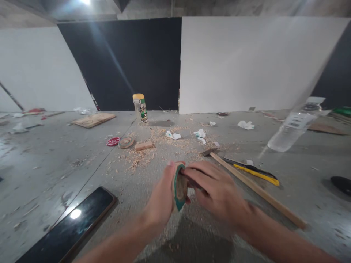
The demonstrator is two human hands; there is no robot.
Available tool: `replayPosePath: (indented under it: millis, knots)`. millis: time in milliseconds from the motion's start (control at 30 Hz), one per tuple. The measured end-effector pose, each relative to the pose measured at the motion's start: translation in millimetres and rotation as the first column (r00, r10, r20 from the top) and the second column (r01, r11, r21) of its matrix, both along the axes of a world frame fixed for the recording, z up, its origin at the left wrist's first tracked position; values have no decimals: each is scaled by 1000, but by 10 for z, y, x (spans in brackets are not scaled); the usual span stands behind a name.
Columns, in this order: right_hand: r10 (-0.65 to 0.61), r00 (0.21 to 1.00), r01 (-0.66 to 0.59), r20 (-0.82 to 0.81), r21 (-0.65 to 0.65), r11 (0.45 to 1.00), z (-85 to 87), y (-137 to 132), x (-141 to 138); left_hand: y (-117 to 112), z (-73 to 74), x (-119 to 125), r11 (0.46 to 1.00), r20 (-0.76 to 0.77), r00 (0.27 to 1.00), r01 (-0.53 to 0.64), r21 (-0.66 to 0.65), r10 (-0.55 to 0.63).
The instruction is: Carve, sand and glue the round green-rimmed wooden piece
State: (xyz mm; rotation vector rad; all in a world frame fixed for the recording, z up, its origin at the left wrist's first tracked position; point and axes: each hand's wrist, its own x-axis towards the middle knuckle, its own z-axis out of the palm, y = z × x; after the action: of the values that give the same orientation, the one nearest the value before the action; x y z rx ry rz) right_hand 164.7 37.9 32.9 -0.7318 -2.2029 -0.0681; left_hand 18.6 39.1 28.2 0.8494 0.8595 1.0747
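While left hand (161, 195) grips wood (181, 187), right hand (219, 188) seemingly touches it.

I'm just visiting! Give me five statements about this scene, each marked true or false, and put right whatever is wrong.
1. The left hand holds a green-edged wooden piece. True.
2. The phone lies right of the hammer. False: the phone lies left of the hammer.
3. Wood shavings lie scattered on the grey surface. True.
4. The yellow-topped container lies on its side. False: the yellow-topped container stands upright.
5. The red disc lies left of the hammer. True.
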Motion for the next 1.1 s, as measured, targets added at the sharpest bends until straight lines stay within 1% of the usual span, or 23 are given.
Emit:
replayPosePath:
  millis: [100, 167, 233, 333, 400, 467, 533, 600, 667, 733, 833, 900, 967, 1033, 1100]
  knots:
    - [18, 1000, -18, 6, -10, 1000, 21, -10, 1, -24, 17, 6, 999, 17, 999, 36, 26, -37]
    - [9, 1000, -10, 1, 29, 1000, 33, -19, -4, -38, 41, 10, 998, 21, 999, 47, 43, -48]
    - [-7, 1000, 8, -15, 44, 999, 43, -28, -11, -52, 66, 12, 998, 17, 998, 54, 40, -54]
    - [31, 999, -31, -9, 13, 999, 62, -43, -19, -78, 95, 11, 998, 40, 997, 61, 30, -62]
    - [28, 1000, -27, -10, 37, 999, 75, -50, -18, -96, 105, 10, 998, 59, 997, 56, 25, -57]
    - [3, 1000, -2, -15, 51, 999, 82, -56, -16, -112, 112, 11, 999, 62, 997, 53, -9, -52]
    - [26, 1000, -26, -8, 35, 999, 79, -60, -18, -123, 125, 18, 997, 61, 998, 39, -72, -35]
    - [52, 999, -52, -5, 21, 998, 68, -61, -26, -130, 148, 31, 990, 56, 998, -7, -139, 15]
    - [32, 999, -32, -22, 27, 999, 56, -61, -33, -131, 175, 46, 979, 53, 997, -43, -199, 55]
    - [23, 999, -22, -31, 22, 1000, 53, -62, -36, -127, 200, 56, 975, 59, 997, -38, -219, 52]
    - [77, 997, -76, -17, 42, 996, 61, -64, -28, -121, 216, 52, 979, 70, 997, -30, -203, 45]
    - [61, 998, -60, -19, 66, 996, 66, -60, -18, -124, 212, 45, 980, 39, 998, -41, -193, 49]
    - [42, 999, -41, -23, 59, 997, 64, -58, -11, -128, 208, 39, 984, 20, 1000, -20, -179, 24]
    - [90, 996, -89, -18, 46, 995, 55, -59, -7, -127, 208, 36, 984, 37, 999, 9, -176, -2]
    - [116, 993, -114, -16, 68, 991, 40, -60, -6, -121, 210, 37, 982, 47, 999, 10, -187, -1]
